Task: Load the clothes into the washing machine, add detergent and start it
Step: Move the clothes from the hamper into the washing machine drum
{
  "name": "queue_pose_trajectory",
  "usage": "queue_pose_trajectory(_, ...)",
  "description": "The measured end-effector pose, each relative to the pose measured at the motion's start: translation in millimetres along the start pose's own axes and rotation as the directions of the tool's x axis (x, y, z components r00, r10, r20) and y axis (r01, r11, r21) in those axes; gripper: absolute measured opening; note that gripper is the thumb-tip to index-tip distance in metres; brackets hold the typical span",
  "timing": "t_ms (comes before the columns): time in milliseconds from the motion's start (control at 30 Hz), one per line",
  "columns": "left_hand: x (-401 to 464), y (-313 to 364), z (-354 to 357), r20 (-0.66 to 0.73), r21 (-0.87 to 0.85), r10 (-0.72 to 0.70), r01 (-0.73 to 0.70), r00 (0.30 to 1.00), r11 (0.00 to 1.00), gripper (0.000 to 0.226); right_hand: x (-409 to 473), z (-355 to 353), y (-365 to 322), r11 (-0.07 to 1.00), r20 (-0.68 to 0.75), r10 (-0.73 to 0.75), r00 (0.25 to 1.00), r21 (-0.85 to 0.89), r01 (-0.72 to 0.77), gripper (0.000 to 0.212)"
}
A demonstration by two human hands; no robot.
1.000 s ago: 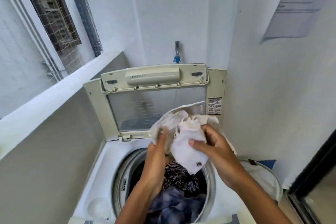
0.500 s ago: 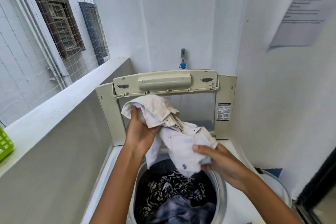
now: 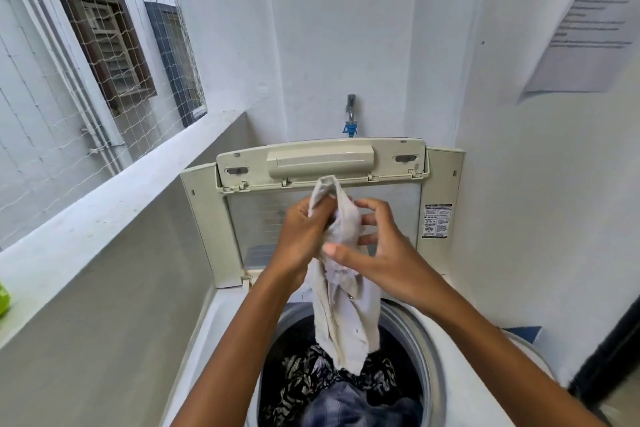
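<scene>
A top-loading white washing machine [image 3: 225, 333] stands below me with its lid [image 3: 322, 163] raised upright against the wall. In its drum lie a black-and-white patterned garment [image 3: 298, 381] and a blue denim piece [image 3: 346, 409]. My left hand [image 3: 304, 236] grips the top of an off-white shirt [image 3: 343, 319], which hangs down over the drum opening with its lower end near the clothes. My right hand [image 3: 377, 253] touches the shirt's upper part with thumb in front and fingers spread behind it.
A concrete ledge [image 3: 114, 211] runs along the left under a netted window. A water tap [image 3: 350, 118] with a blue fitting sits on the wall behind the lid. A paper notice [image 3: 595, 24] hangs on the right wall. A green object [image 3: 3, 298] rests at the ledge's left edge.
The bunched shirt has been gathered and now hangs lengthwise over the drum. My left hand shifted right to its top; my right hand rose to meet it.
</scene>
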State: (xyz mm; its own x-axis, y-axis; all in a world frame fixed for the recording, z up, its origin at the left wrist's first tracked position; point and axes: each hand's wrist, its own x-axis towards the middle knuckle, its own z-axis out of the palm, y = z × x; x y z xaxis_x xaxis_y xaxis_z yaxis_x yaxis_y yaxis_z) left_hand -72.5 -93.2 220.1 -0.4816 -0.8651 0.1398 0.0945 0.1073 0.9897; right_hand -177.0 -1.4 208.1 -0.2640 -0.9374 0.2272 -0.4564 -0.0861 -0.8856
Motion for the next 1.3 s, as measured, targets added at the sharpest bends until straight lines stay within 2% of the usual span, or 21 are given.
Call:
queue_pose_trajectory(67,0,-4,-1,0.045,0.052,0.027,-0.029,0.999,0.998,0.02,9,6,8,0.999,-0.016,-0.028,0.999,-0.024,0.028,0.051)
queue_pose_trajectory(133,1,-9,-8,0.019,0.073,0.019,-0.02,1.0,0.997,0.012,16,4,15,0.999,-0.036,-0.034,0.999,0.004,0.034,0.023)
queue_pose_trajectory(200,2,-13,-16,-0.008,0.047,-0.004,0.005,1.0,0.999,0.002,19,1,18,0.999,-0.059,-0.029,0.998,0.022,0.031,0.037)
queue_pose_trajectory(233,1,-14,-19,-0.017,0.043,-0.003,0.003,1.0,0.999,0.005,19,0,17,0.999,-0.075,-0.028,0.997,0.023,0.029,0.041)
queue_pose_trajectory(367,-1,-19,-26,0.02,0.127,0.03,-0.032,0.999,0.991,0.02,21,-2,13,1.0,-0.13,0.005,0.992,0.017,-0.003,0.032)
queue_pose_trajectory(467,0,-26,-28,0.056,0.17,0.103,-0.111,0.993,0.979,0.035,21,-2,14,0.997,-0.181,0.023,0.983,0.079,-0.009,0.035)
queue_pose_trajectory(600,3,-40,-31,-0.173,0.303,0.119,-0.062,0.978,0.951,0.046,17,-5,8,0.983,-0.19,0.04,0.981,0.186,-0.004,0.033)
queue_pose_trajectory(667,-1,-44,-33,-0.194,0.237,0.016,0.031,0.981,0.971,0.041,15,-4,5,0.978,-0.184,0.033,0.982,0.209,0.007,0.032)
queue_pose_trajectory(733,-8,-46,-33,-0.056,0.133,-0.159,0.165,0.986,0.977,0.036,15,-4,1,0.974,-0.195,0.008,0.981,0.222,0.036,0.029)
queue_pose_trajectory(800,-15,-52,-34,0.134,0.136,-0.253,0.235,0.958,0.962,0.04,17,-2,0,0.965,-0.197,0.015,0.98,0.258,0.037,0.026)
queue_pose_trajectory(900,-19,-67,-33,0.293,0.19,-0.231,0.181,0.928,0.965,0.067,18,1,-1,0.958,-0.203,0.029,0.979,0.285,0.031,0.025)
queue_pose_trajectory(933,-21,-69,-32,0.301,0.198,-0.217,0.162,0.928,0.967,0.069,17,2,-1,0.957,-0.2,0.03,0.979,0.288,0.03,0.024)
queue_pose_trajectory(1000,-23,-70,-30,0.3,0.216,-0.176,0.113,0.938,0.97,0.053,15,1,-4,0.957,-0.202,0.035,0.979,0.29,0.026,0.02)
queue_pose_trajectory(1067,-24,-67,-33,0.276,0.281,-0.14,0.059,0.951,0.958,0.024,15,-3,-5,0.96,-0.221,0.029,0.975,0.279,0.034,0.02)
queue_pose_trajectory(1100,-22,-66,-38,0.25,0.339,-0.138,0.047,0.958,0.94,0.02,16,-7,-4,0.96,-0.245,0.018,0.969,0.274,0.051,0.02)
queue_pose_trajectory(1200,-13,-63,-58,0.05,0.518,-0.106,0.065,0.993,0.853,0.034,19,-24,4,0.978,-0.356,-0.043,0.934,0.175,0.112,0.021)
queue_pose_trajectory(1233,-9,-59,-65,-0.055,0.573,-0.03,0.056,0.998,0.818,0.032,20,-31,8,0.989,-0.351,-0.09,0.932,0.082,0.127,0.022)
queue_pose_trajectory(1300,-5,-43,-74,-0.243,0.677,0.165,0.045,0.956,0.735,0.026,19,-44,16,0.983,-0.23,-0.135,0.964,-0.153,0.102,0.024)
